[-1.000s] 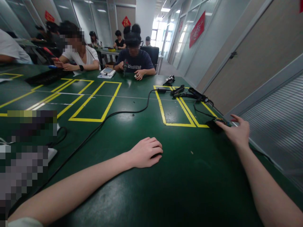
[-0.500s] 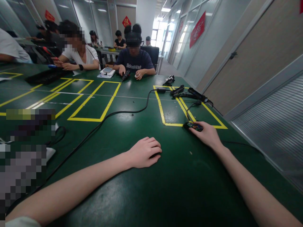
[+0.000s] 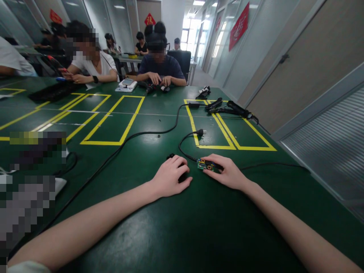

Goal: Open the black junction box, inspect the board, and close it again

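Observation:
My right hand (image 3: 227, 170) grips a small green circuit board (image 3: 203, 165) with copper-coloured coils, thumb below and fingers above. A short black cord leads from the board's left end to a power plug (image 3: 200, 132) lying farther up the table. Beside it on the left, my left hand (image 3: 172, 176) is curled, palm down, over a black piece (image 3: 170, 156). Most of that piece is hidden; dark parts show past the fingertips and between thumb and index finger. My hands are close together but apart.
The green table (image 3: 153, 235) bears yellow tape frames (image 3: 216, 147). A long black cable (image 3: 136, 134) crosses it to a small dark box (image 3: 194, 105). Folded black stands (image 3: 239, 110) lie at the far right. Opposite, a person in a dark shirt (image 3: 162, 66) handles items by a drill (image 3: 150, 89).
My right hand has moved left with the circuit board, and the plug has trailed leftward after it. A black piece now shows beyond my left fingers. The person opposite has brought both hands together.

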The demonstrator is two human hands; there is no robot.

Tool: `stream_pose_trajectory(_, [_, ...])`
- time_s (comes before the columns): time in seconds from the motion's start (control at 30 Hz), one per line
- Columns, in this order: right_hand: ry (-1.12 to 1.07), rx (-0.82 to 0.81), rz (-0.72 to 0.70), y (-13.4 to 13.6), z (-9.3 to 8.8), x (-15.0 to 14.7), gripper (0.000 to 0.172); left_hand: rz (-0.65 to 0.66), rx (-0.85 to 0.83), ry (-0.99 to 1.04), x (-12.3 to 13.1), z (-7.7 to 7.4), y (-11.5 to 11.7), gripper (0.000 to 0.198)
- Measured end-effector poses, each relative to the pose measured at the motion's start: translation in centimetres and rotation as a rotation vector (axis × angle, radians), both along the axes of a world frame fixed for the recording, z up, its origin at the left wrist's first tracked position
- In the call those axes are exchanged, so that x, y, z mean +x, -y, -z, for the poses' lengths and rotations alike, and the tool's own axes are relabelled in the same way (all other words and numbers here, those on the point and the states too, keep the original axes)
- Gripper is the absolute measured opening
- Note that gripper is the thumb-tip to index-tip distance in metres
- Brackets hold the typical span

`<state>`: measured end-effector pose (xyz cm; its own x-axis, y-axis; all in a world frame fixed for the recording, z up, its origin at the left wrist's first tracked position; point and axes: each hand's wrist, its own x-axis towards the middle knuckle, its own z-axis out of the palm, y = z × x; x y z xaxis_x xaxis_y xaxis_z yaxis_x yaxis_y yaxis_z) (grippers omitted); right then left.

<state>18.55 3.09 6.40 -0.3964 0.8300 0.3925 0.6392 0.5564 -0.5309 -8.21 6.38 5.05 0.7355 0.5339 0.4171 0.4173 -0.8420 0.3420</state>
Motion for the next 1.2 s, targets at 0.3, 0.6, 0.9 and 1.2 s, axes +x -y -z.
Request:
stream_pose_trajectory(0.3, [0.011,-0.002,-0.009,0.0,0.2,-0.1,0.027,0.089,-0.097,0.053,-0.3,-0.3,-0.2,0.015])
stream_pose_trajectory(0.6, [-0.029,0.021,0.013,-0.2,0.8,0.1,0.03,0.071,-0.089,0.149,-1.5,-2.2,-3.1,0.022])
stream_pose_trajectory(0.9, [0.036,0.024,-0.137,1.1,0.1,-2.5,0.033,0.097,-0.112,-0.095,-2.8,-2.8,-5.5,0.025])
stream_pose_trajectory(1.2, [0.022,0.013,-0.151,1.4,0.5,-3.2,0.036,0.062,-0.105,-0.286,-2.9,-5.6,-4.7,0.01])
